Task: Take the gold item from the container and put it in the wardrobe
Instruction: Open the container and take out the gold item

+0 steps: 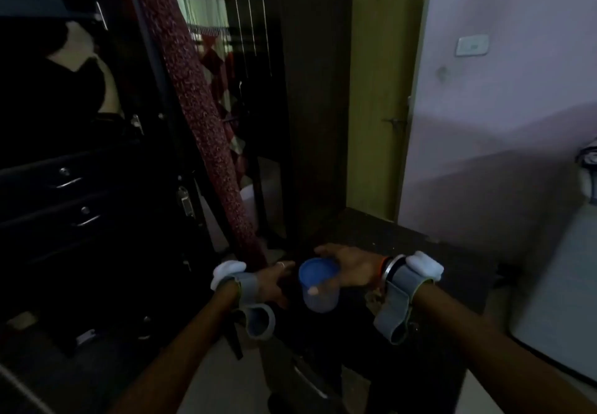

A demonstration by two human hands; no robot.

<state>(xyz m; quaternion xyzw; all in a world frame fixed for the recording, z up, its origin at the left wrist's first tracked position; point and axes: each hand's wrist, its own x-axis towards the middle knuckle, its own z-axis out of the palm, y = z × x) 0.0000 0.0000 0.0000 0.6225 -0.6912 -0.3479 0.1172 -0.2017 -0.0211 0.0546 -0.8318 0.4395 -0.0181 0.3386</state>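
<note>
The right hand point(350, 266) wraps its fingers round a small translucent plastic container with a blue lid point(319, 286), lid on; the left hand point(274, 281), fingers loosely spread and empty, hovers just beside it; gold item unseen, dark wardrobe point(80, 161) open.

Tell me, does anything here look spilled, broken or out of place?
Nothing stands out. The right hand holds a small clear container with a blue lid, upright and closed; the left hand is beside it. The room is too dim to judge the wardrobe.

Both forearms bare, no sleeves. Each wrist: grey strap w/ white tracker, loose strap loop hanging. Left hand point(274, 279) has thin ring. Right hand point(350, 268) has orange thread + metal bangle at wrist.
</note>
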